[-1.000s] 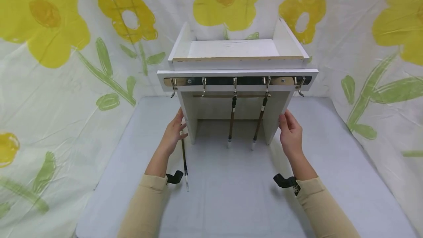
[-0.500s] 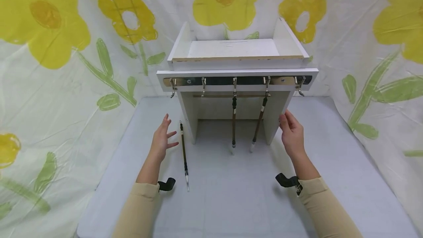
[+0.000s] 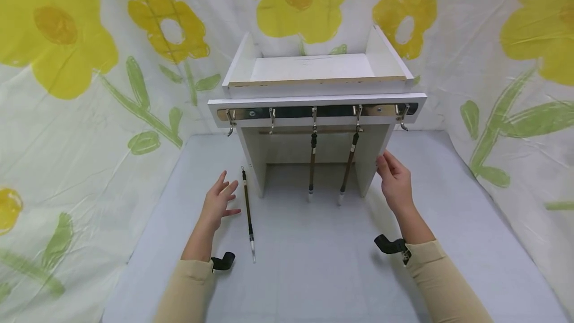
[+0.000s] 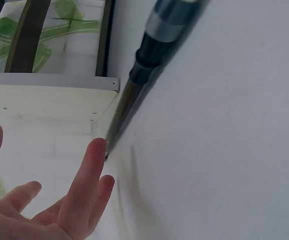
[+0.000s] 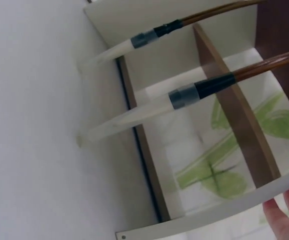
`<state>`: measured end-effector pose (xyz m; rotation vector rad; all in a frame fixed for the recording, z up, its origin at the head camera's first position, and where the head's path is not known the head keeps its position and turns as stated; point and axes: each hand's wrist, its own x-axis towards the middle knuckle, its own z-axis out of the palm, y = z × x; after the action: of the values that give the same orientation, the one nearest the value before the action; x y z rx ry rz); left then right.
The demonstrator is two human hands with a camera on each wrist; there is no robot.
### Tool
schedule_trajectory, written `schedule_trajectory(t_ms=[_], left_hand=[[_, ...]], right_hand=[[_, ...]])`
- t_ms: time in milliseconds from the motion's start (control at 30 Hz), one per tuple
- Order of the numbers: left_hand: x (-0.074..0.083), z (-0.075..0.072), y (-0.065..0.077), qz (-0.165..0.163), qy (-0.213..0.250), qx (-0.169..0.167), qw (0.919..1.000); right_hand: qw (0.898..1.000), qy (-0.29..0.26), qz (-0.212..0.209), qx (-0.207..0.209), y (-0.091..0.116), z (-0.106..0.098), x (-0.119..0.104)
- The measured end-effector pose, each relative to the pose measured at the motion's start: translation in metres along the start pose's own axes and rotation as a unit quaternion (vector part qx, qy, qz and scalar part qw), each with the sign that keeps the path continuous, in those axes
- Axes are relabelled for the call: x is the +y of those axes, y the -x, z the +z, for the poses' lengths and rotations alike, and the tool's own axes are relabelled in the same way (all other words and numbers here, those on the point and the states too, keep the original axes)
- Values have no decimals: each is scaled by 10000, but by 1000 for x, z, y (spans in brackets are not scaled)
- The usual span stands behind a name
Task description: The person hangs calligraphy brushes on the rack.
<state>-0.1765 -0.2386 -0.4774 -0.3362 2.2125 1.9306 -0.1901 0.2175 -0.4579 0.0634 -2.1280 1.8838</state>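
Observation:
A brush (image 3: 247,203) with a dark handle, a hanging loop and a clear cap lies on the table, left of a white hook rack (image 3: 318,99). Beside its upper half, my left hand (image 3: 215,203) hovers with spread fingers, apart from the brush; in the left wrist view the brush (image 4: 127,102) runs past the fingertips. My right hand (image 3: 395,183) touches the front edge of the rack's right side panel, fingertips against it in the right wrist view. Two capped brown brushes, a middle brush (image 3: 312,163) and a right brush (image 3: 348,166), hang from hooks.
A metal strip (image 3: 289,112) with several hooks runs along the rack's front board. Above it is an open-topped shelf (image 3: 314,66). The rack stands on a pale table (image 3: 309,273), before a curtain (image 3: 107,4) printed with yellow flowers.
My left hand has left the rack's left side panel, moving left and toward me, uncovering the lying brush's top. The middle brush has swung a little. My right hand stays at the right panel.

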Motion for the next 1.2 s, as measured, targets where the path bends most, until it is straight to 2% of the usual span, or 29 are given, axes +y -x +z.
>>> schedule_trajectory(t_ms=[233, 333, 500, 867, 1200], left_hand=[[-20, 8, -7, 11, 73, 226, 9997], [-25, 11, -10, -1, -89, 187, 9998], [-30, 14, -16, -107, -673, 172, 9975], [-27, 26, -20, -277, -1711, 552, 9833], [-26, 23, -19, -168, -1623, 449, 9856]], right_hand=[[10000, 37, -33, -20, -1, -1, 1], [10000, 17, -22, -31, -1, -1, 1], [10000, -88, -8, -38, -1, 0, 1], [9999, -89, -73, 36, 1, 0, -1], [9999, -88, -66, 37, 1, 0, 0]])
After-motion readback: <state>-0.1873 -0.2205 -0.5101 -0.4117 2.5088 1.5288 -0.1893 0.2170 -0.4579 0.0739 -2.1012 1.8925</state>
